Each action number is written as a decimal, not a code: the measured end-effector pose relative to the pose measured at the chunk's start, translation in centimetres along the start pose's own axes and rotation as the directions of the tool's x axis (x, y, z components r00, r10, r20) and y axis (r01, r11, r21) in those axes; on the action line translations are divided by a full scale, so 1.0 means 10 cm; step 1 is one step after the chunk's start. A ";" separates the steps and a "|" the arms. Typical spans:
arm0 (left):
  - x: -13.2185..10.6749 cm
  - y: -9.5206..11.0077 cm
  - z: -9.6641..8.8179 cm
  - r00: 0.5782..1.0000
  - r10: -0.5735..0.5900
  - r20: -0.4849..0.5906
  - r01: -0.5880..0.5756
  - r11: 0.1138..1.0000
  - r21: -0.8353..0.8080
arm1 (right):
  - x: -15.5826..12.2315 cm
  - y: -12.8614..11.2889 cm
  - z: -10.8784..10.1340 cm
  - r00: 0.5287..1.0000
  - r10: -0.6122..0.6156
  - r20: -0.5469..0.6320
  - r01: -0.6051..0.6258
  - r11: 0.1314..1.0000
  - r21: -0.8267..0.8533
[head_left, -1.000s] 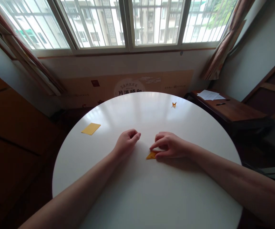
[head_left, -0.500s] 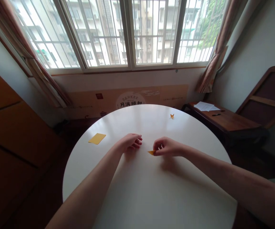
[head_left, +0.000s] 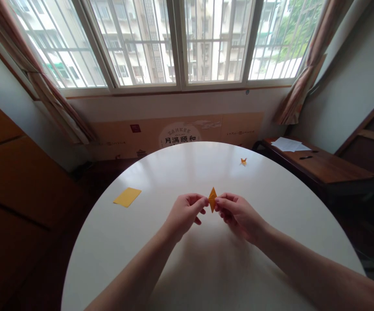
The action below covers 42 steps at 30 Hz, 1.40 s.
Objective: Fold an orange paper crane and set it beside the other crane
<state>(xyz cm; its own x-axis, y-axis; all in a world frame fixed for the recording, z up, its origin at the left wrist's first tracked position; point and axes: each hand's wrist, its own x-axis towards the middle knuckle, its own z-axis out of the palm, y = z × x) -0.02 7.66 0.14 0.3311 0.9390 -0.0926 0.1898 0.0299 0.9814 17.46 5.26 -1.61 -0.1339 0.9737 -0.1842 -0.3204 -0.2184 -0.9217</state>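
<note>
A small folded orange paper piece (head_left: 212, 199), diamond-shaped, is held upright above the round white table (head_left: 206, 268). My left hand (head_left: 187, 213) pinches its left side and my right hand (head_left: 235, 212) pinches its right side, fingertips of both closed on it. A flat yellow paper sheet (head_left: 127, 197) lies on the table to the left. A tiny finished orange origami figure (head_left: 244, 162) stands on the far right of the table.
A dark wooden side table (head_left: 323, 166) with white papers (head_left: 289, 144) and a pen stands to the right. Barred windows and curtains are behind. A printed cardboard panel (head_left: 177, 134) leans against the wall under the window. Dark wood furniture stands at the left.
My right hand lifted the folded orange piece off the table. My left hand came over from the left and took hold of its other side.
</note>
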 end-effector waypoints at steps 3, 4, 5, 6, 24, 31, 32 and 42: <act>-0.03 0.03 0.04 1.000 -0.030 -0.005 0.030 0.999 -0.037 | -0.04 -0.02 0.01 1.000 0.008 0.011 -0.008 1.000 -0.030; -0.03 0.04 0.05 0.999 -0.043 -0.004 0.042 0.997 -0.060 | -0.05 -0.03 0.01 1.000 0.014 0.016 -0.014 0.999 -0.032; -0.04 0.05 0.05 0.998 -0.058 0.007 0.058 0.994 -0.088 | -0.06 -0.03 0.01 1.000 0.019 0.022 -0.018 0.999 -0.033; -0.04 0.06 0.04 0.997 -0.071 0.022 0.073 0.991 -0.116 | -0.06 -0.04 0.00 0.999 0.023 0.031 -0.021 0.999 -0.035; -0.11 0.14 0.06 0.992 -0.089 0.084 0.110 0.954 -0.280 | -0.11 -0.11 0.01 0.996 -0.079 0.040 0.083 0.990 -0.116; -0.12 0.14 0.08 0.991 -0.107 0.075 0.124 0.950 -0.288 | -0.14 -0.11 0.01 0.989 -0.129 0.072 0.139 0.976 -0.169; -0.12 0.14 0.08 0.991 -0.107 0.076 0.125 0.950 -0.288 | -0.14 -0.11 0.01 0.989 -0.130 0.073 0.141 0.974 -0.175; -0.11 0.13 0.08 0.994 -0.089 0.063 0.104 0.948 -0.300 | -0.16 -0.13 0.00 0.983 -0.151 0.102 0.170 0.963 -0.210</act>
<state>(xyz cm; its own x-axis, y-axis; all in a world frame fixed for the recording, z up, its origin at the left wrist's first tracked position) 0.63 6.37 1.40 0.3707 0.9090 -0.1905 -0.0630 0.2292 0.9713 18.12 4.04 -0.12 -0.1784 0.9839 -0.0070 -0.1340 -0.0313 -0.9905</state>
